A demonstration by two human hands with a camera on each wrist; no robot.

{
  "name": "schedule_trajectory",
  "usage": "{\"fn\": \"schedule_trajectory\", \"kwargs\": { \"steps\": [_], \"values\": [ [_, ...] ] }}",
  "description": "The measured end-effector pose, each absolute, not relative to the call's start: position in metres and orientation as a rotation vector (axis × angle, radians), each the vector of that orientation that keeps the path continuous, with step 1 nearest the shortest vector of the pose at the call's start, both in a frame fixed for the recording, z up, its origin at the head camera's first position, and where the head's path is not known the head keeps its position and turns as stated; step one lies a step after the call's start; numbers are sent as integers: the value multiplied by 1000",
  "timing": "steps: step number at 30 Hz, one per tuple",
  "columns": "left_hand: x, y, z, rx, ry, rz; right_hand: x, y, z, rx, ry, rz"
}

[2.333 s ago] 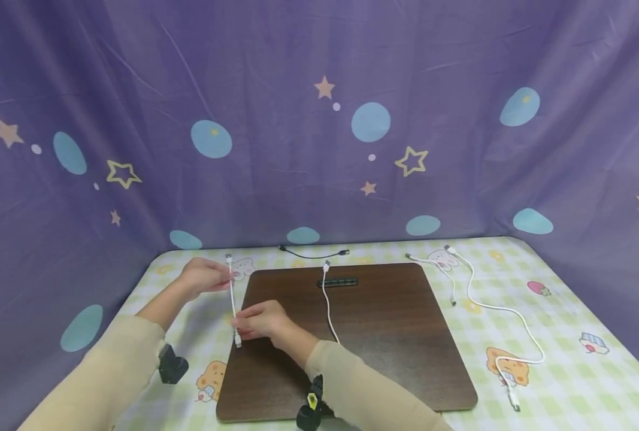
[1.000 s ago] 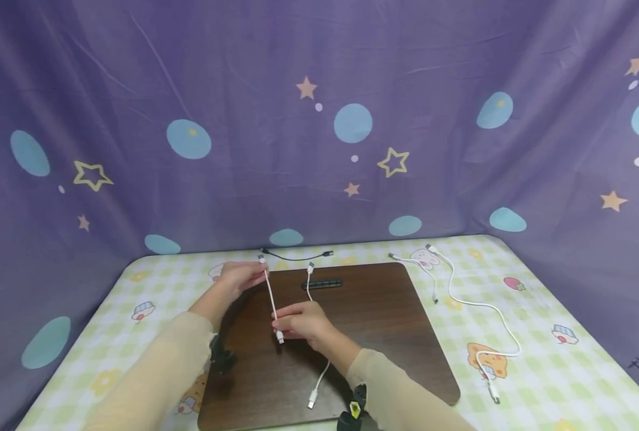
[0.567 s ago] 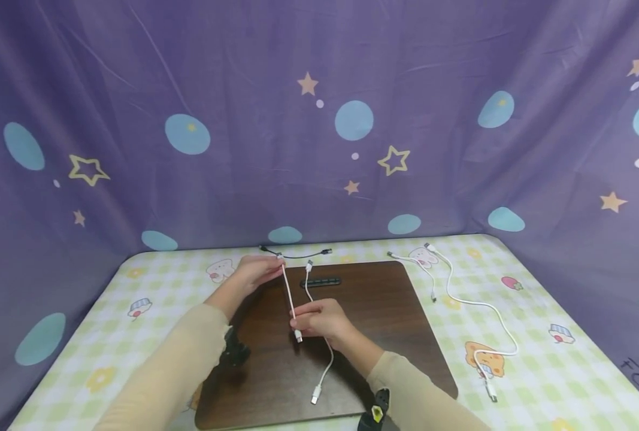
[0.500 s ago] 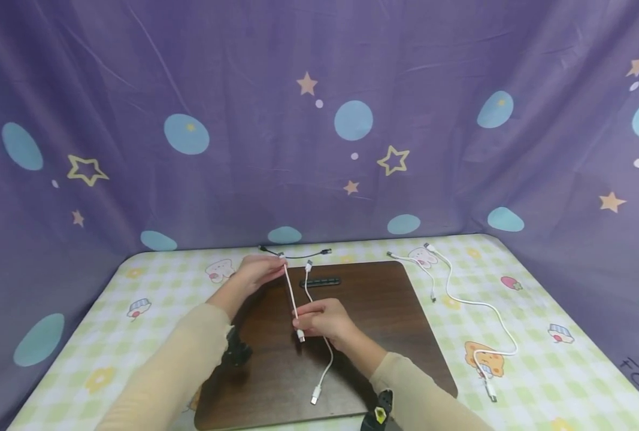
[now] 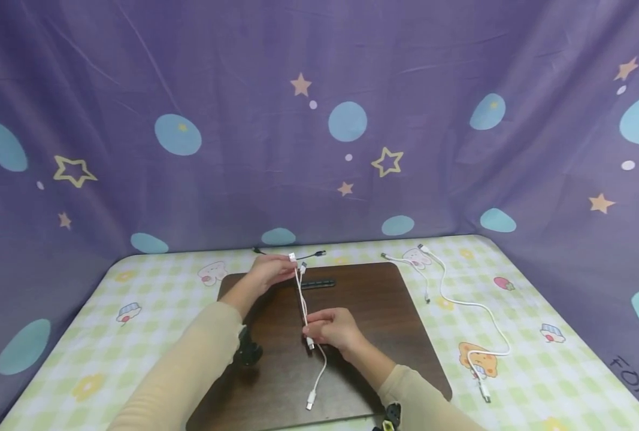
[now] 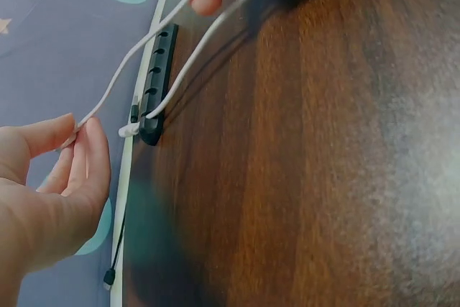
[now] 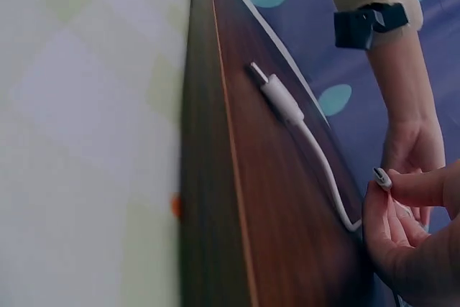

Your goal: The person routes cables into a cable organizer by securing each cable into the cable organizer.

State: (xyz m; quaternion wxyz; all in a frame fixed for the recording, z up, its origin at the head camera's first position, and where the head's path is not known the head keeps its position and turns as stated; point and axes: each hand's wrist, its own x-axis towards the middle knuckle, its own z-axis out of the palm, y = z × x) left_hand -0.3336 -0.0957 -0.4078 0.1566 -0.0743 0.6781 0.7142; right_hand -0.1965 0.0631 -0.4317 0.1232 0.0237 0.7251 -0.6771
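Note:
A short white USB cable (image 6: pixel 130 55) is stretched between my two hands above the dark wooden board (image 5: pixel 373 359). My left hand (image 5: pixel 270 270) pinches it near its far plug (image 5: pixel 292 257). Nearer the front, my right hand (image 5: pixel 334 328) pinches it between thumb and fingers, close to the small connector (image 7: pixel 382 177) that sticks out. A black slotted cable clip (image 6: pixel 159 80) sits at the board's back edge. In the left wrist view, a second white cable (image 5: pixel 311 400) runs through its end slot; the other slots shown hold no cable.
A black cable (image 5: pixel 319 254) lies behind the board, partly hidden by my left hand. To the right, a short white cable (image 5: pixel 418 272) and a longer white cable (image 5: pixel 488 311) lie on the checked tablecloth (image 5: pixel 518 335). A purple curtain (image 5: pixel 254 191) hangs behind.
Both hands have carried the held white cable from the board's left edge rightward, over the board and up to the clip. The head view has turned slightly right.

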Motion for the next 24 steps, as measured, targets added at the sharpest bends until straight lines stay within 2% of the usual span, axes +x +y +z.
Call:
{"fn": "schedule_trajectory", "kwargs": {
  "steps": [10, 24],
  "values": [
    [-332, -92, -404, -142, 2000, 1951, -190, 48, -431, 36, 2048, -2009],
    [-337, -87, -415, -46, 1958, 2038, -193, 66, -436, 138, 2119, -2029]
  ]
}}
